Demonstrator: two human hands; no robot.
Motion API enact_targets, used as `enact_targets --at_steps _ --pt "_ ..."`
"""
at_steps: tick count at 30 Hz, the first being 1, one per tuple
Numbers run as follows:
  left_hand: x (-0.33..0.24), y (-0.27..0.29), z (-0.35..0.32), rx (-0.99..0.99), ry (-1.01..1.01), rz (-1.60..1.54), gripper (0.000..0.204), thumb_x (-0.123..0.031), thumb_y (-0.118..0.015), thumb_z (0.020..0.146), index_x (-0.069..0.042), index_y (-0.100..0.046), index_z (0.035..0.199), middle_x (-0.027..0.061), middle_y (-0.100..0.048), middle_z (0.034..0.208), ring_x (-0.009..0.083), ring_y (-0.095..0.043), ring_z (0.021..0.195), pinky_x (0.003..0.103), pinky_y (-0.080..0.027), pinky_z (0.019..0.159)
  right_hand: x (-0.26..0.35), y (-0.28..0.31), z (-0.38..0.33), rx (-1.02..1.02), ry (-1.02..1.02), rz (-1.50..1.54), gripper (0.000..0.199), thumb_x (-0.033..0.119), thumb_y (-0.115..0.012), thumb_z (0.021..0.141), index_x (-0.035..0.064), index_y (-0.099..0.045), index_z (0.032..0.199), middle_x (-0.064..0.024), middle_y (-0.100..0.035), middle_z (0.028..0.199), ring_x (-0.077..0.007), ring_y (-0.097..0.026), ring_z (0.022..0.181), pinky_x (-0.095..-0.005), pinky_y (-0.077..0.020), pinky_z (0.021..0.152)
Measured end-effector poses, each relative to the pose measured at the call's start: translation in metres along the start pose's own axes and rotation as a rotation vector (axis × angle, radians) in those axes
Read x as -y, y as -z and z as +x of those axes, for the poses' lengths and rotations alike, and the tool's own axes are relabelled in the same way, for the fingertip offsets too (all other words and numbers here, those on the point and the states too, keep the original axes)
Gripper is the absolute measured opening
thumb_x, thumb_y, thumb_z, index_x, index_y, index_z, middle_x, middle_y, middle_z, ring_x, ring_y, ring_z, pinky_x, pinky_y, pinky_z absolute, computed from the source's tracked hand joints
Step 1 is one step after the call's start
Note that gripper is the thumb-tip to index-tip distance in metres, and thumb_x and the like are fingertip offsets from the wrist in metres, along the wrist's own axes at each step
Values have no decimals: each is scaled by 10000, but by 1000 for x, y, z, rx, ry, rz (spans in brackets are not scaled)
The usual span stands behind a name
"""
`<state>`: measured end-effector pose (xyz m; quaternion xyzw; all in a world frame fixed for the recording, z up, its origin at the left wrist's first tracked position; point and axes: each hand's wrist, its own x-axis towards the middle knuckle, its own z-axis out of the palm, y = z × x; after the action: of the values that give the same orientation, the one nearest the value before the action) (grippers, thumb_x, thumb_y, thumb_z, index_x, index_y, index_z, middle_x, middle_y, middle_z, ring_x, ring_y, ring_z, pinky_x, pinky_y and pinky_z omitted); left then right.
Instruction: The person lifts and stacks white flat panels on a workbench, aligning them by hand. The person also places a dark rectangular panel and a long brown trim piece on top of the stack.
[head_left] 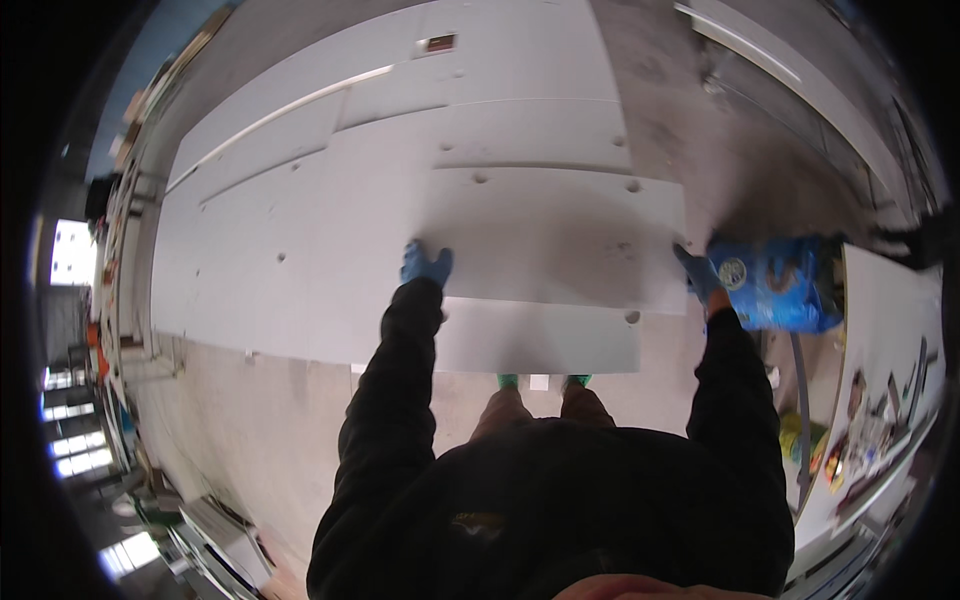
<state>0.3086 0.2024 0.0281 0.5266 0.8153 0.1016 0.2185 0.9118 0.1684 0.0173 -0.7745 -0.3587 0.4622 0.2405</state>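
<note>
Reaching forward in the head view, two dark-sleeved arms end in blue gloves at opposite ends of a rectangular white panel (560, 240), the landmark for every place named below; it lies in front of the person, over other pale boards, with round dark spots near its far corners; the left hand (425, 264) is at its left end, thumb spread apart from the other fingers, though I cannot tell whether they grip the edge or merely rest there; the right hand (704, 272) grasps its right end, thumb over the top, the remaining fingers mostly hidden; a lower board (540, 340) shows on the person's side of it, with green shoes (508, 381) just past that board's near edge; a broad white sheet (230, 290) stretches away to its left, dotted with round spots; beyond its far side, more pale boards surround a small rectangular opening (437, 44); to its right, just past the right hand, sits a blue bag (775, 290); farther right of it stands a white side table (862, 300), bearing a jumble of small items (872, 435) too small to tell apart.
</note>
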Motion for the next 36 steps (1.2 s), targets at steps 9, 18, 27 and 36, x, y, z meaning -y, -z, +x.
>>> enact_targets --at_steps 9,18,27,36 --pt "-33 74 -16 202 136 -212 888 -651 -565 910 5 -455 1498 248 -511 1502 398 -505 1385 454 -422 1136 50 -2 -78 -325 257 330 458 404 -723 977 -38 -747 1094 -22 -714 965 -107 -589 793 -299 -500 717" --pt "-18 83 24 282 263 -165 960 -802 -402 905 14 -619 1361 293 -629 1343 425 -587 1290 488 -444 1104 110 -9 -207 -581 330 182 384 371 -696 1006 -7 -731 950 17 -627 813 -101 -481 724 -306 -460 674" --pt "-5 87 28 155 94 -617 1032 -889 -268 894 -7 -768 1088 191 -765 983 370 -712 968 450 -542 888 135 -32 -380 -814 468 150 379 297 -657 1030 -19 -626 824 7 -513 702 -71 -406 721 -275 -404 629" --pt "-53 46 -41 233 64 -702 999 -860 -377 913 17 -661 1299 92 -708 1108 219 -655 962 357 -531 872 16 -1 -442 -972 381 232 385 272 -637 1041 17 -583 759 37 -498 675 -64 -388 670 -297 -373 579"
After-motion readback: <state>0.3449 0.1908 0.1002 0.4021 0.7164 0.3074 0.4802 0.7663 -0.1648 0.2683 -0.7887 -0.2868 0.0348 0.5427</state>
